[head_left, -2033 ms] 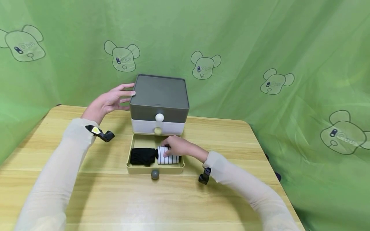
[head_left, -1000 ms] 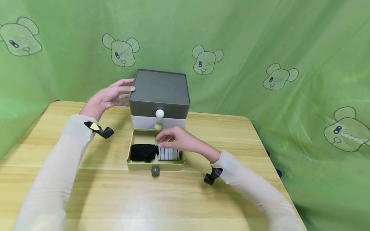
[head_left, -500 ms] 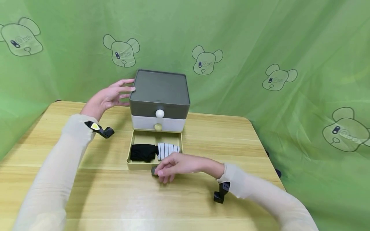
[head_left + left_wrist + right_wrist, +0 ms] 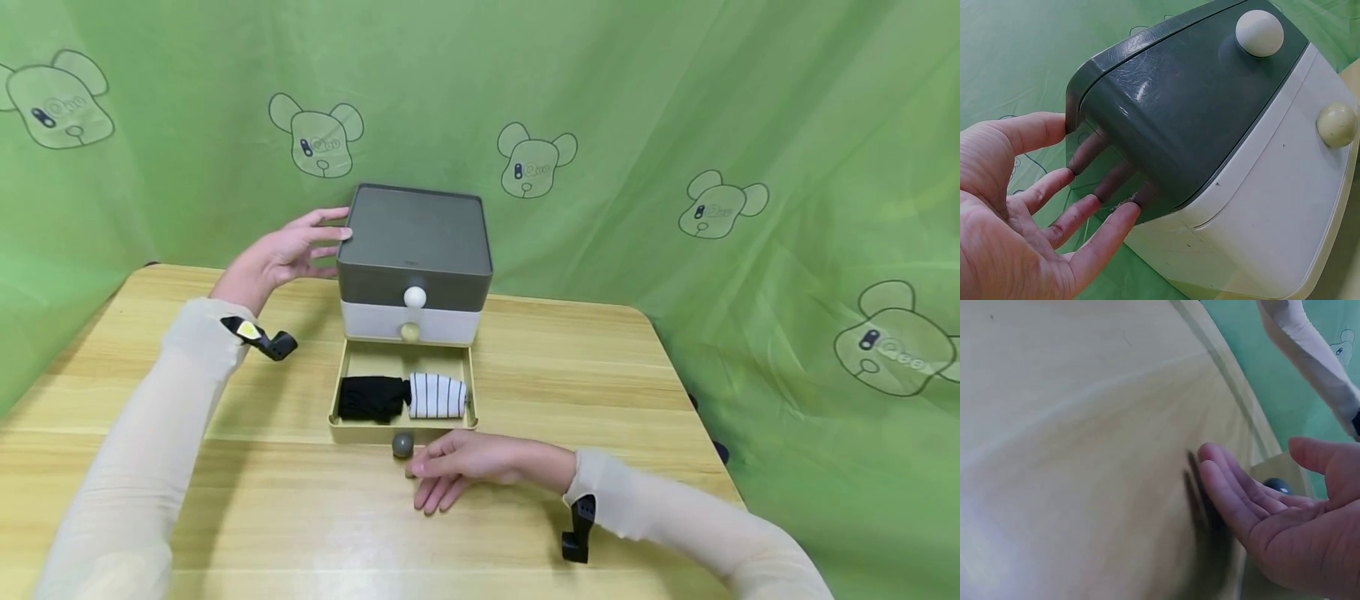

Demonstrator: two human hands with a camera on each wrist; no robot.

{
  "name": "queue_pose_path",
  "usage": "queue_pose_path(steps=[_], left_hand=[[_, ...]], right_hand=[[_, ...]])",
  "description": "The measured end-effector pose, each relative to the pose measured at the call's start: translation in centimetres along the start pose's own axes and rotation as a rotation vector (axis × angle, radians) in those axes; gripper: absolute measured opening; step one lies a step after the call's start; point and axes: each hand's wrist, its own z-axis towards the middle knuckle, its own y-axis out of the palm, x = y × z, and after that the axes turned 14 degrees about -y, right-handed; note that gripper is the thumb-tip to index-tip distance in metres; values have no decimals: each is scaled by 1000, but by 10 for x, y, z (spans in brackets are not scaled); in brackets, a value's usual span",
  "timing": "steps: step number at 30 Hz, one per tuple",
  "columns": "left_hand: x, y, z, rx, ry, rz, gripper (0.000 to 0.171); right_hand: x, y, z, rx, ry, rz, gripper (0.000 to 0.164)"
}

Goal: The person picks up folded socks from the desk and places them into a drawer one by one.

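A small stacked drawer box has a dark grey top tier (image 4: 416, 233), a white middle tier (image 4: 375, 321) and a yellow bottom drawer (image 4: 360, 432) pulled out. In that drawer lie a folded black cloth (image 4: 371, 397) on the left and a white cloth with black stripes (image 4: 437, 395) on the right. My left hand (image 4: 288, 250) rests its spread fingertips against the left side of the grey tier. Just right of the drawer's grey round knob (image 4: 402, 445), my right hand (image 4: 468, 462) hovers low over the table, fingers loosely extended and holding nothing.
The box stands toward the back of a wooden table (image 4: 300, 517). Behind it hangs a green curtain (image 4: 615, 100) with bear-head drawings. A white knob (image 4: 415, 297) and a yellow knob (image 4: 410, 332) project from the upper drawers.
My right hand has left the striped cloth, come forward past the grey knob, and now sits just right of it. The left hand keeps its place on the box.
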Motion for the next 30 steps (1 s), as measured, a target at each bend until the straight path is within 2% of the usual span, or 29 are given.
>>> queue_pose_path(steps=[5,10,19,30], left_hand=[[-1,0,0,-2,6,0,75],[-1,1,-1,-3,11,8,75],[-1,-1,-2,1,10,8,75],[-1,-1,0,2,9,16,74]], right_hand=[[12,2,4,10,12,134,43],[15,5,9,45,-7,212,44],[18,10,16,124,-49,239,41],[11,15,26,268,-82,266,39]])
